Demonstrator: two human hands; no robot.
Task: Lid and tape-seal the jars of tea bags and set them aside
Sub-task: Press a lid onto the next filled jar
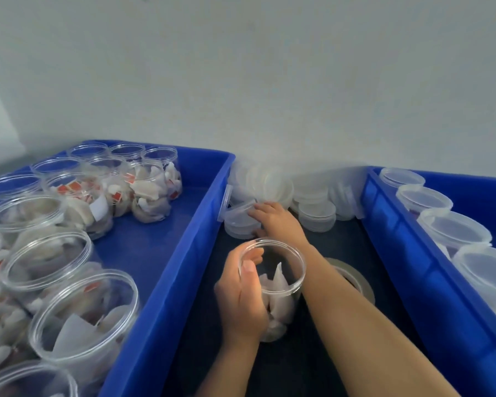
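Note:
My left hand [241, 296] grips a clear open jar [281, 282] with tea bags in it, standing on the dark table between two blue crates. My right hand [275, 220] reaches past the jar to a stack of translucent lids [238, 222] by the left crate's wall, its fingers and thumb pinching the top lid. A roll of clear tape [355, 277] lies on the table right of the jar, partly hidden by my right forearm.
The left blue crate [184, 253] holds several open jars of tea bags [83, 313]. The right blue crate [398, 253] holds several lidded jars [453, 227]. More lid stacks [317, 214] stand against the white wall behind.

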